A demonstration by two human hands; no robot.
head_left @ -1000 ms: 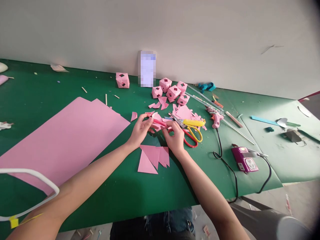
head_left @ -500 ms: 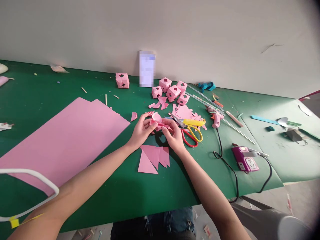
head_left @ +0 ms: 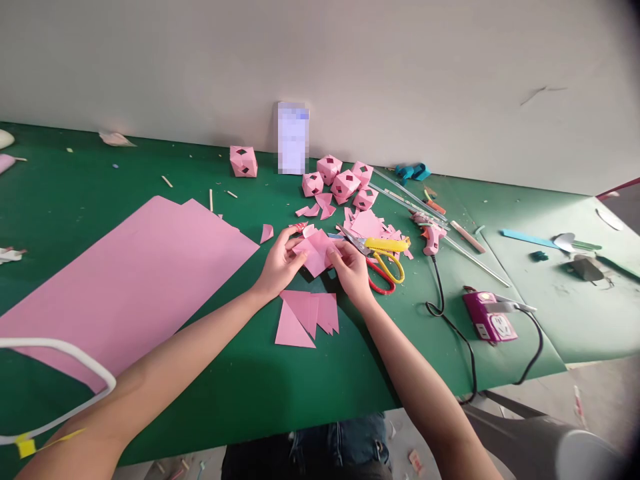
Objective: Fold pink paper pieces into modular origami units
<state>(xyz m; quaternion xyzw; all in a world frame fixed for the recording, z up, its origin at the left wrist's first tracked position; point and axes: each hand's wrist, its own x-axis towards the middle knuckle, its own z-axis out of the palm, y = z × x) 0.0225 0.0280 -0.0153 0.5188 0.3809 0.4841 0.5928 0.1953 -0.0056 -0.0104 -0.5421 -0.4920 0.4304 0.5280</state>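
Observation:
Between my hands is a folded piece of pink paper, a creased square face turned toward me. My left hand pinches its left side with the thumb in front. My right hand grips its right side the same way. Below my hands, cut pink paper pieces lie overlapping on the green table. Just beyond my right hand rest scissors with one red and one yellow handle, and a yellow utility knife. Pink paper scraps are heaped beside them.
Several folded pink paper balls sit near the wall, by a leaning phone. A large pink sheet covers the left. On the right are a glue gun and a purple power strip with black cords.
The pink paper has been tilted and turned, so a flat square face now shows instead of its edge. Both hands stay in nearly the same place.

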